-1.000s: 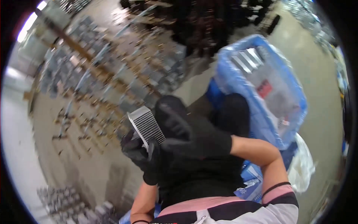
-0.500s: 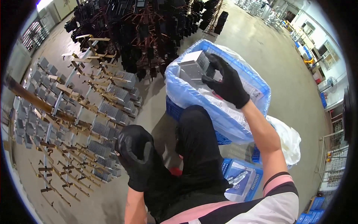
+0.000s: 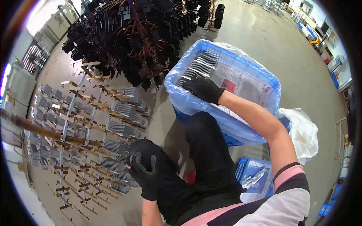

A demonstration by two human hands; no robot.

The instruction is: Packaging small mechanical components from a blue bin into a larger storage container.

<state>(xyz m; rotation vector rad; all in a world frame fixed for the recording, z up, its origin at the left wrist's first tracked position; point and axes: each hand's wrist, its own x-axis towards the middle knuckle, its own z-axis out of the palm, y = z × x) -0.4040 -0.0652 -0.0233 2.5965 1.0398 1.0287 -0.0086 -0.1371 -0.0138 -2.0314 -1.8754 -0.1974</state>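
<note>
Down on the concrete floor [image 3: 260, 45] lies a wide rack [image 3: 86, 132] of thin metal rods hung with rows of silver finned heat sinks [image 3: 117, 128], and beyond it sits a heap of black finned parts [image 3: 139, 34]. Nearer the person stands a blue crate [image 3: 241, 128] lined with clear plastic film and sheets of printed paper [image 3: 241, 81]. Inside it, at the far left corner, lie silver finned heat sinks in the crate [image 3: 201, 64]. The right hand [image 3: 205, 88], in a black glove, reaches into the crate and rests on those pieces, fingers curled over one of them. The left hand [image 3: 143, 169], also gloved, hangs loosely half-open and empty just beside the rack.
</note>
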